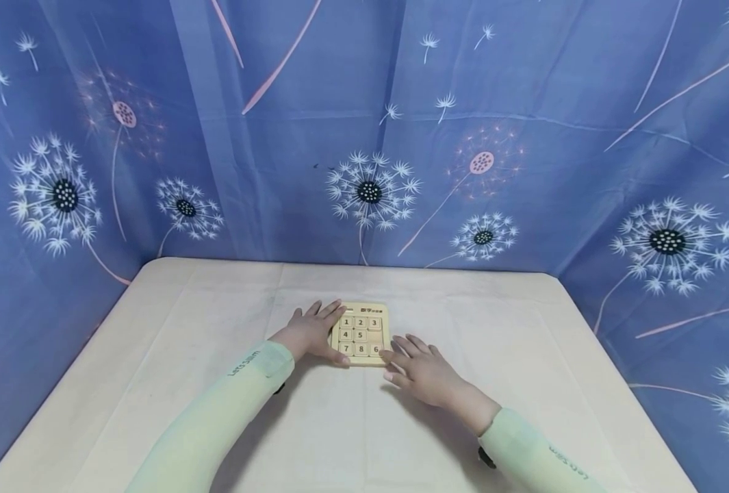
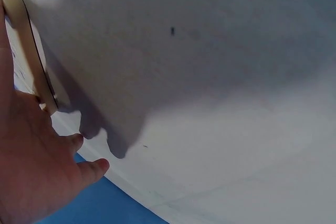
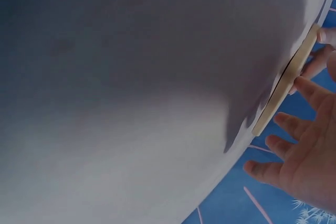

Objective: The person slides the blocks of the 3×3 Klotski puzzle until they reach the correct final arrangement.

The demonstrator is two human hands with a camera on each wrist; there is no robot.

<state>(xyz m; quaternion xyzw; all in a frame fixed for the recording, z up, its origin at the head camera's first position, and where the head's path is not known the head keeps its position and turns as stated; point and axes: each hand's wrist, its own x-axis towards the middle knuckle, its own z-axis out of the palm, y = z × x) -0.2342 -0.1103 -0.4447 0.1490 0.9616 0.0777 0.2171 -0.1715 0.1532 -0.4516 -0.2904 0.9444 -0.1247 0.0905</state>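
Observation:
A pale yellow sliding number puzzle (image 1: pixel 358 361) lies flat on the table. Its tiles read 1, 2, 3 on top, 4 and 5 in the middle, and 7, 8, 6 at the bottom; the middle row's right slot is vacant. My left hand (image 1: pixel 307 334) holds the board's left side between thumb and index finger, the other fingers spread outward. With its index fingertip, my right hand (image 1: pixel 428 373) touches the 6 tile (image 1: pixel 375 349); its other fingers are extended beside the board. Both wrist views show the board's edge (image 2: pixel 31 51) (image 3: pixel 286 85), not its tiles.
A cream-covered table (image 1: pixel 493 322) surrounds the puzzle. Blue curtains (image 1: pixel 265 171) printed with dandelions hang behind the table and along both sides. Pale green sleeves (image 1: pixel 204 418) cover both forearms.

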